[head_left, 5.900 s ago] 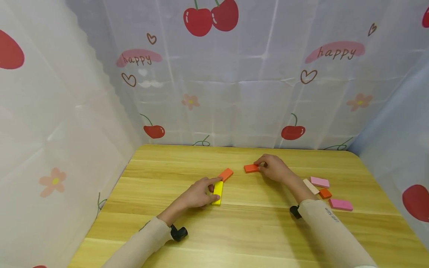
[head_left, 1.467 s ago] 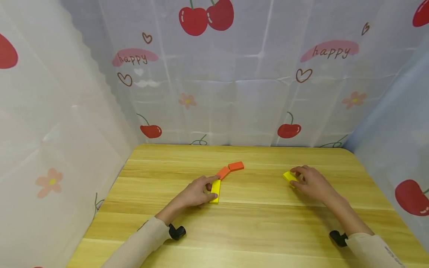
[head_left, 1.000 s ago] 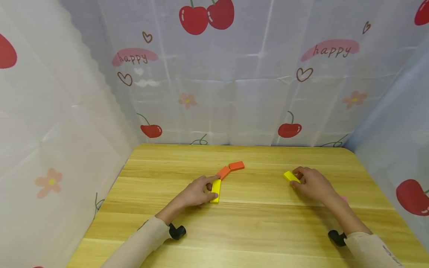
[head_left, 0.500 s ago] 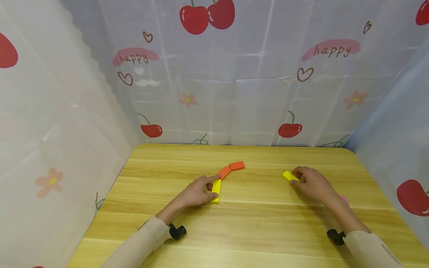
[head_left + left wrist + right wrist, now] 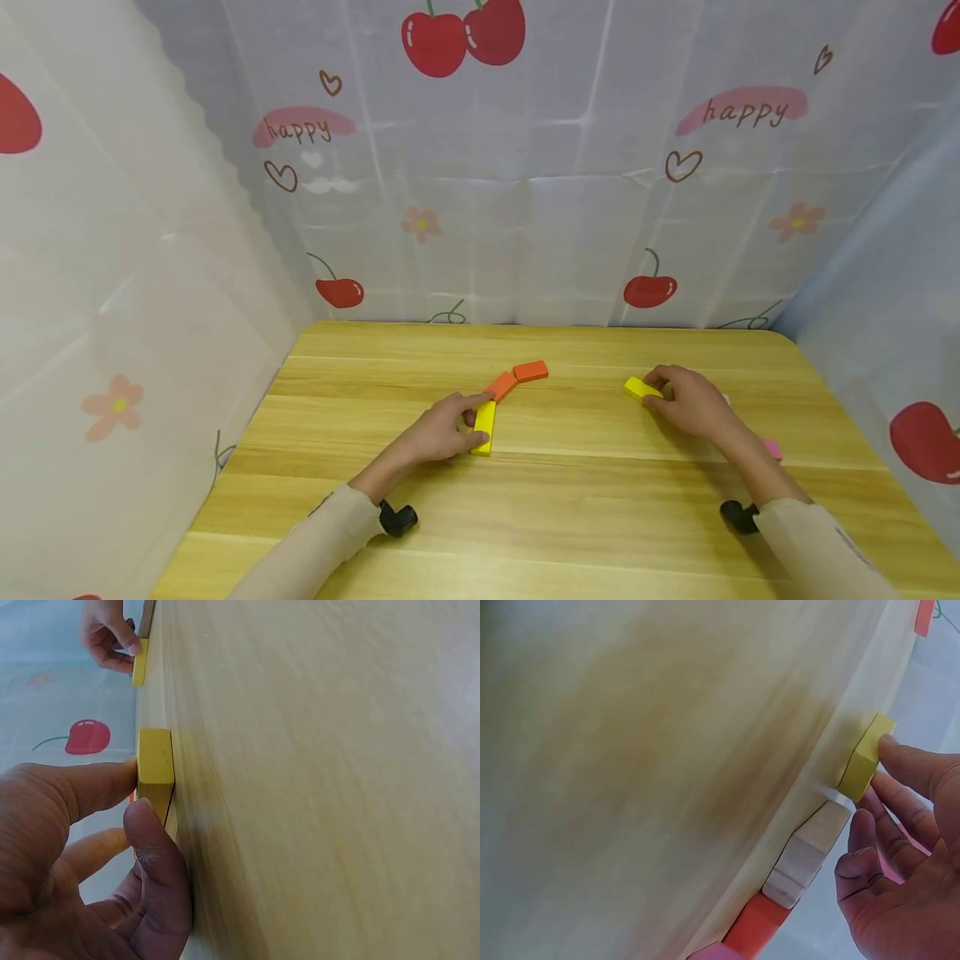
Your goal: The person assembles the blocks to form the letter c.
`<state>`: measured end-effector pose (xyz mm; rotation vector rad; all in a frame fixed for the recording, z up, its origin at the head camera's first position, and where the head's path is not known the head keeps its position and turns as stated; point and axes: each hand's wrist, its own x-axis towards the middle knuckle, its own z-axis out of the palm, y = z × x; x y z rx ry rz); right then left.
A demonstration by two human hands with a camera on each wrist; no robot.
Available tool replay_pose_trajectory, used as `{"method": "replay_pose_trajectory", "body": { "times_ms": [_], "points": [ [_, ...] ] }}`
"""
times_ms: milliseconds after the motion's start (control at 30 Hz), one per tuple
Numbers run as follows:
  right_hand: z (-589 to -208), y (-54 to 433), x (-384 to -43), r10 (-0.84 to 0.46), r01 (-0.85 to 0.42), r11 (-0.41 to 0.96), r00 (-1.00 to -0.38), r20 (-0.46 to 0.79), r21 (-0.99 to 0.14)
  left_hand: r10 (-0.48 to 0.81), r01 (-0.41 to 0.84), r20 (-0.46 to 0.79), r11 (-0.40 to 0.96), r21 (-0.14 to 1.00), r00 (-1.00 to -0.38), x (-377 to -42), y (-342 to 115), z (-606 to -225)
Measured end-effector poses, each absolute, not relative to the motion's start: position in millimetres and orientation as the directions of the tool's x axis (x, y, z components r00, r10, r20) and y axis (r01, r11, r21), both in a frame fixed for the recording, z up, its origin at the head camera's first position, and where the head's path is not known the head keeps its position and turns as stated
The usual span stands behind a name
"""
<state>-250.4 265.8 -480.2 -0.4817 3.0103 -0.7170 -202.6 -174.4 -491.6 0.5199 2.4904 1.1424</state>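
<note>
Pinching the first yellow block (image 5: 637,387) between thumb and fingers, our right hand (image 5: 693,404) has shifted slightly left over the counter (image 5: 562,517) since half a second ago, in the head view. Our left hand (image 5: 442,435) stays gripping the second yellow block (image 5: 485,421), near an orange block (image 5: 502,386); a reddish block (image 5: 531,371), apart from it earlier, now sits at its far end. From the left wrist, we see the second yellow block's smooth, rectangular end. From the right wrist, we see the first one, flat-faced and plain, near a beige block (image 5: 802,859) touching a red block (image 5: 757,926).
</note>
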Motion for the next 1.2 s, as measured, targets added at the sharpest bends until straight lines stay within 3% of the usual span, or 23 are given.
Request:
{"method": "replay_pose_trajectory", "body": {
  "times_ms": [1200],
  "points": [
    [-481.4,236.5,-283.1,-0.320,-0.280,0.779,-0.947,0.028,-0.561,0.456,0.181,-0.159,0.615,0.768,-0.876,-202.8,-175.1,-495.1]
  ]
}}
